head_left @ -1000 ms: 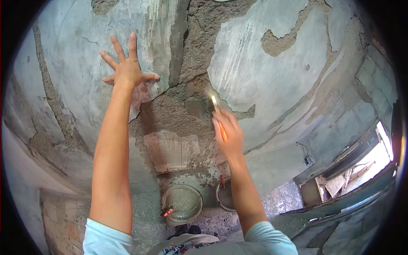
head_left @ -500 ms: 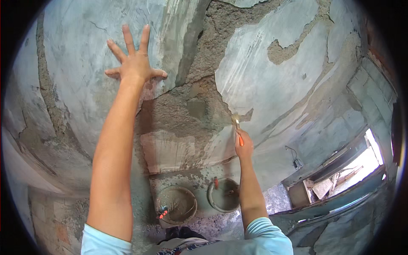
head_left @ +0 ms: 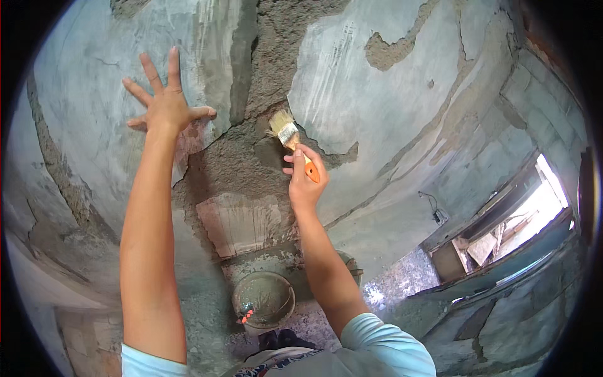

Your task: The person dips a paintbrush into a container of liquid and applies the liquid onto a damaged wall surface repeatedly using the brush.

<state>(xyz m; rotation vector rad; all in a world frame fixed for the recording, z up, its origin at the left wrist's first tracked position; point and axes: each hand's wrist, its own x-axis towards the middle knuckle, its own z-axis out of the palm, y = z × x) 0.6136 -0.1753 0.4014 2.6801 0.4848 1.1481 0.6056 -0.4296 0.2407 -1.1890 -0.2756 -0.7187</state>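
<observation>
My left hand lies against the smooth grey plaster with its fingers spread, holding nothing. In my right hand is a flat paintbrush with pale bristles, a light metal band and an orange-tipped handle. The bristles are up at the bare, rough patch of wall, close to the broken edge of the right-hand plaster sheet. Whether they press on the surface is hard to tell.
A round bucket of grey wet mix stands below on the floor, a red-orange handle at its rim. Behind my right forearm a second bucket is mostly hidden. To the right are a dangling cable and a bright opening.
My right hand has raised the paintbrush up and to the left, from the plaster's lower edge onto the rough patch. My left hand stays spread on the wall; the whole view has shifted.
</observation>
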